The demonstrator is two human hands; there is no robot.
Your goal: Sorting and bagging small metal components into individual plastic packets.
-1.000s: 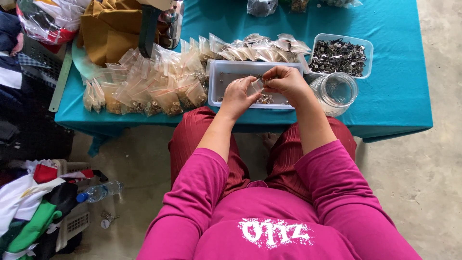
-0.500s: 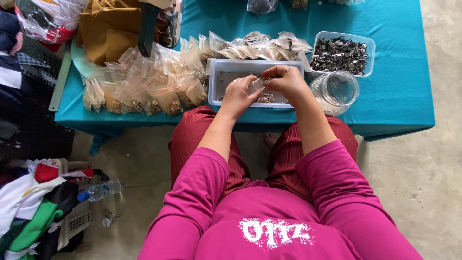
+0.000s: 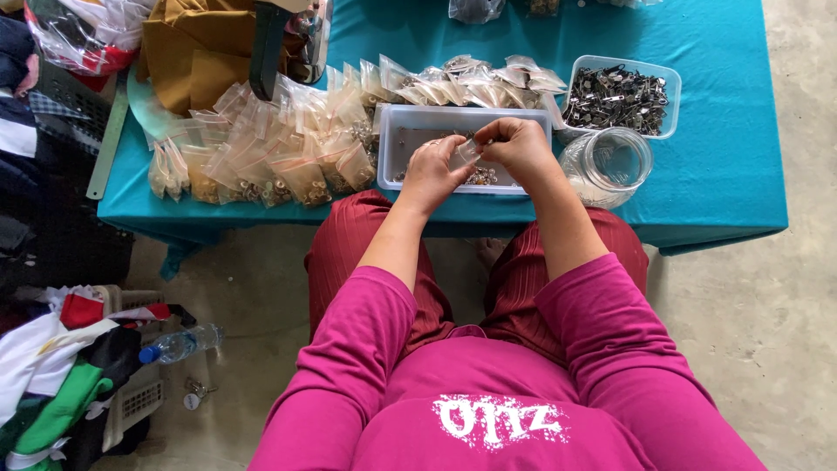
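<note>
Both hands met over the white rectangular tray (image 3: pixel 397 131) on the teal table (image 3: pixel 715 157): left hand (image 3: pixel 433 170) and right hand (image 3: pixel 517 146) pinched one small clear plastic bag (image 3: pixel 468 153) between fingertips. Two other containers stood right: one glass jar (image 3: pixel 606 166), one clear tub of metal clips (image 3: pixel 619 96)

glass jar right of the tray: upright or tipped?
Tipped. The glass jar lies on its side on the teal table, mouth toward the camera.
</note>
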